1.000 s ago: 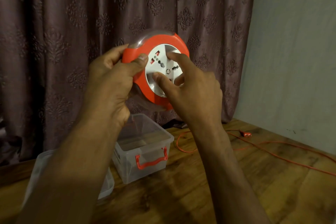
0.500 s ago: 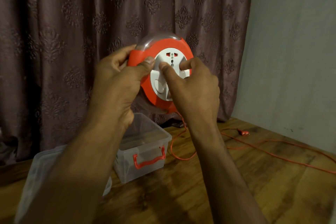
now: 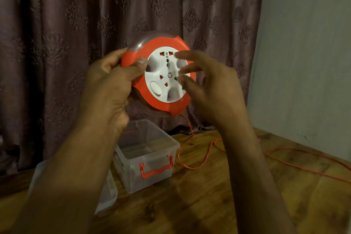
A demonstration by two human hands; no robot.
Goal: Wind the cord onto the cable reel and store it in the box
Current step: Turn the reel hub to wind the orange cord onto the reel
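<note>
Reel: one round orange-and-white plastic cable reel, held on edge above the bench, socket face toward the person.
Left hand: grip closed on the rim.
Right hand: fingers spread, blurred, at the face.
Cord: one thin orange cord, trailing right across the bench.
Box: one clear plastic box with orange handle, open.

Left hand raised, thumb and fingers curled in a grip, right hand beside it — fingers loosely spread, blurred — both forearms extended.

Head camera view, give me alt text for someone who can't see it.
A person's left hand grips an orange-and-white cable reel held up before a curtain, while the right hand hovers open at its white hub. Orange cord trails onto the wooden floor beside an open clear box.
</note>
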